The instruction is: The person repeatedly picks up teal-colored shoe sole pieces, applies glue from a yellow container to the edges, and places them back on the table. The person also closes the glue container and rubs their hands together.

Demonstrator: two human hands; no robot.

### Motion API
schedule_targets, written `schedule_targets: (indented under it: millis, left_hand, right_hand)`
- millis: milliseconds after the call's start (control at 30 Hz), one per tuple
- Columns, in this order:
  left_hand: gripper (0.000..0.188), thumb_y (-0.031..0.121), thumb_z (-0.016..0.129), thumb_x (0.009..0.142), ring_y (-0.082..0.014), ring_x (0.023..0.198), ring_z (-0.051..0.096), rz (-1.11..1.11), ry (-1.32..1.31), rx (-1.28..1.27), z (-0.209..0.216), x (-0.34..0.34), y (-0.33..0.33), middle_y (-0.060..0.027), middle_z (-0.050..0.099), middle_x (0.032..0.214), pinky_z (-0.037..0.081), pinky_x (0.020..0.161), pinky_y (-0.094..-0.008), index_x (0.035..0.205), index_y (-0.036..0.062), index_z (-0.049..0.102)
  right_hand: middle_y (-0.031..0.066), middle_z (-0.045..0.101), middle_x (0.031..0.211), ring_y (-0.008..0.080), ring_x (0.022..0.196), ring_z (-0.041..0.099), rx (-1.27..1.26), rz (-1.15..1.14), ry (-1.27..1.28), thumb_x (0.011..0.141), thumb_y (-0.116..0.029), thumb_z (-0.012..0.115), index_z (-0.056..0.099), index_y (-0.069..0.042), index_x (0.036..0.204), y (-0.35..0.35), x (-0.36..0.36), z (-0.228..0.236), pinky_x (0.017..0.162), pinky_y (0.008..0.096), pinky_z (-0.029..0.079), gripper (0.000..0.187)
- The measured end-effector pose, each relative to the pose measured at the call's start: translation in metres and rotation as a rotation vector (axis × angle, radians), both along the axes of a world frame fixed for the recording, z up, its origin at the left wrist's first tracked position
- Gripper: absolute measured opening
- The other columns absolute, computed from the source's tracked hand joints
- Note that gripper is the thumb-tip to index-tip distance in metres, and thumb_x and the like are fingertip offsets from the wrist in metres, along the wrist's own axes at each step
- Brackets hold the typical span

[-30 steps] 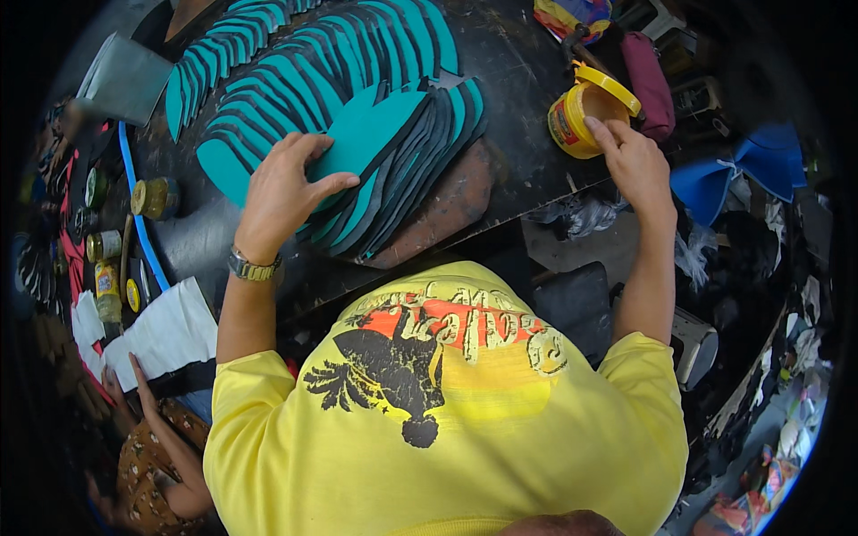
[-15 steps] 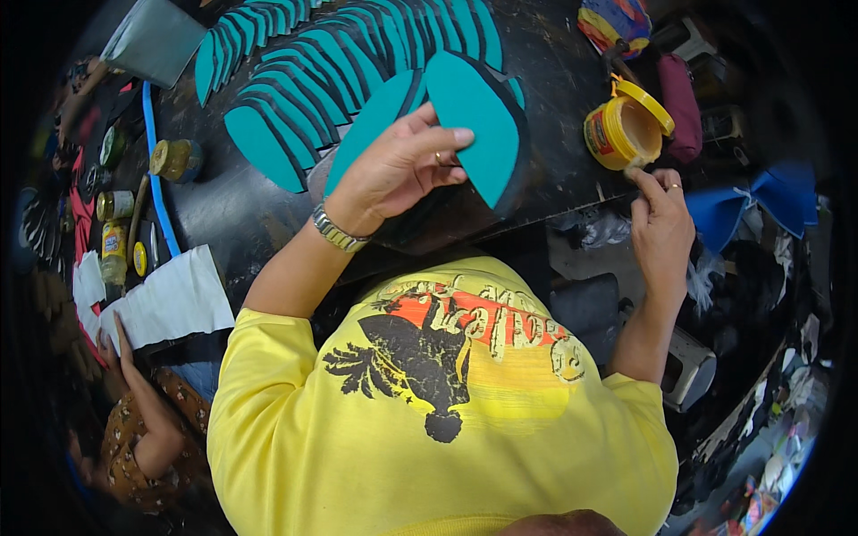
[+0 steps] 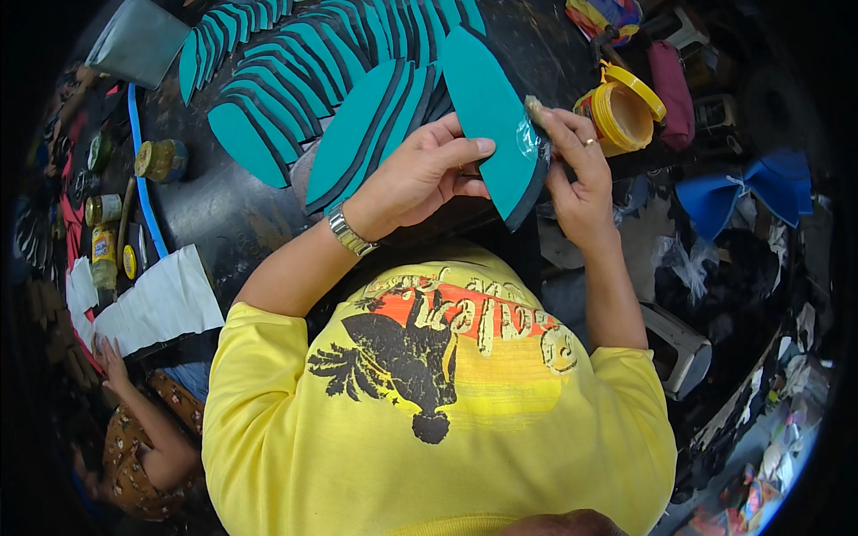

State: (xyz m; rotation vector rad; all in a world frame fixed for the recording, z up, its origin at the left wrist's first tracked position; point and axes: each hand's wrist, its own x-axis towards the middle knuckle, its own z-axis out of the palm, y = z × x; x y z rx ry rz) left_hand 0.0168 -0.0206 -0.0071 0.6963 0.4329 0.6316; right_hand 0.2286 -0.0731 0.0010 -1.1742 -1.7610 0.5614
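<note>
While the left hand pinches a teal piece with a black edge, thumb on the teal face and fingers behind, the right hand holds a small tan scrap by its fingertips at the far edge of that face. Whether the scrap is sponge, brush or cloth is too small to tell, and so is whether the right thumb touches the black edge. The piece is held up, tilted, in front of the yellow shirt and over the near edge of the tabletop, where more teal and black pieces lie overlapping in rows. A shiny wet patch shows beside the scrap, so the step in hand looks like spreading something wet, probably taken from the open yellow jar just beyond the right hand. The next move seems to call for a steady left pinch and a light stroke of the scrap outward from the patch, with the left thumb kept clear of it. Half a second earlier the right hand was down at the mouth of the jar and the teal face was dry and plain; now that hand has come across to the piece and the gloss has appeared, while the left hand's pinch is much the same.
</note>
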Motion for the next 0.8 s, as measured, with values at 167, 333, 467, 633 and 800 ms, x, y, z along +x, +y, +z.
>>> schedule_targets:
  millis: [167,333,467,633,800]
  left_hand:
    - [0.031,0.013,0.055,0.100,-0.0121,0.090,0.070,-0.013,-0.061,-0.011,-0.002,0.002,0.005,-0.0081,0.067,0.110,0.061,0.076,-0.0238,0.129,0.0020,0.051]
    - [0.025,0.012,0.054,0.100,-0.0149,0.092,0.070,-0.006,-0.092,-0.078,-0.004,0.000,0.010,-0.0093,0.066,0.110,0.062,0.078,-0.0268,0.122,0.0016,0.052]
    - [0.022,0.012,0.054,0.100,-0.0155,0.092,0.070,0.056,-0.041,-0.068,-0.006,0.001,0.016,-0.0093,0.066,0.109,0.062,0.079,-0.0281,0.119,0.0012,0.052]
    - [0.022,0.013,0.056,0.099,-0.0118,0.087,0.070,0.155,0.101,0.077,-0.001,0.001,0.017,-0.0058,0.068,0.104,0.061,0.074,-0.0254,0.118,0.0032,0.055]
    - [0.022,0.013,0.059,0.098,-0.0092,0.084,0.070,0.067,0.104,0.085,0.004,0.000,0.014,-0.0038,0.069,0.102,0.060,0.071,-0.0226,0.119,0.0050,0.056]
  right_hand:
    - [0.0077,0.055,0.133,0.0093,0.088,0.057,-0.252,0.200,0.453,0.084,0.015,0.049,0.048,-0.011,0.145,0.002,0.005,-0.020,0.075,0.0254,0.050,0.066]
    - [0.0081,0.056,0.136,0.0123,0.094,0.060,-0.433,0.425,0.650,0.088,0.011,0.051,0.045,-0.005,0.144,-0.011,0.006,-0.033,0.076,0.0259,0.051,0.059]
    - [0.0088,0.061,0.125,0.0171,0.103,0.061,-0.450,0.494,0.599,0.086,0.015,0.054,0.056,-0.003,0.134,-0.024,-0.003,-0.034,0.081,0.0274,0.050,0.051]
    - [0.0084,0.065,0.111,0.0173,0.100,0.061,-0.288,0.480,0.253,0.081,0.015,0.059,0.063,-0.004,0.127,-0.025,0.004,-0.013,0.085,0.0269,0.048,0.050]
    - [0.0087,0.064,0.099,0.0172,0.080,0.059,-0.081,0.102,0.166,0.080,0.012,0.058,0.059,-0.006,0.133,-0.012,0.006,-0.001,0.073,0.0269,0.049,0.056]
